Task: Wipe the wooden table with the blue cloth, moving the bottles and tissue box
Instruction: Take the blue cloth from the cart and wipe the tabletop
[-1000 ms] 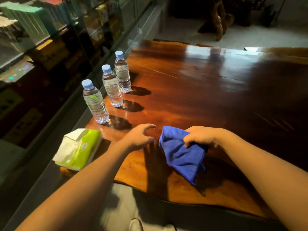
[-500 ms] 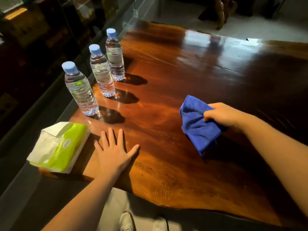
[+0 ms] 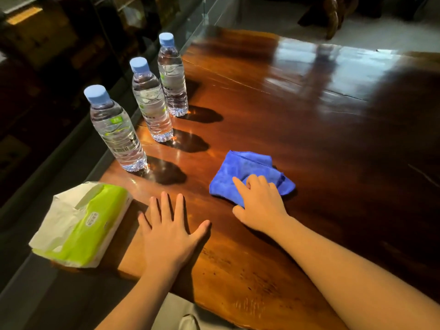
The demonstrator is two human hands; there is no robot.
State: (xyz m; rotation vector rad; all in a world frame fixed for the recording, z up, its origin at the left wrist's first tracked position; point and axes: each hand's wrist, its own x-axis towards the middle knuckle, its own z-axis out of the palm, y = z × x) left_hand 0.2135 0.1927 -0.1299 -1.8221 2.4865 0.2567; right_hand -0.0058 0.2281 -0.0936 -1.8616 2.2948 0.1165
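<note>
The right hand [image 3: 258, 206] is pressing down on the cloth [image 3: 247, 173], fingers curled into it, on the table [image 3: 309, 129]. The left hand [image 3: 170, 231] is lying flat, fingers spread, gripping nothing, beside the tissue box [image 3: 83, 222].

- Three clear plastic water bottles with light-blue caps [image 3: 116, 129] [image 3: 151, 101] [image 3: 172, 76]
- One green-and-white soft tissue pack [image 3: 81, 222]
- One crumpled blue cloth [image 3: 247, 172]
- One glossy wooden table [image 3: 309, 129]
- Two bare hands [image 3: 170, 234] [image 3: 259, 203]

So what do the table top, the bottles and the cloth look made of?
Table: dark wood, glossy varnish; grain and mirror-like reflections. Bottles: clear ribbed plastic, matte blue caps. Blue cloth under the right hand: probably microfibre; soft, fuzzy folds.
</note>
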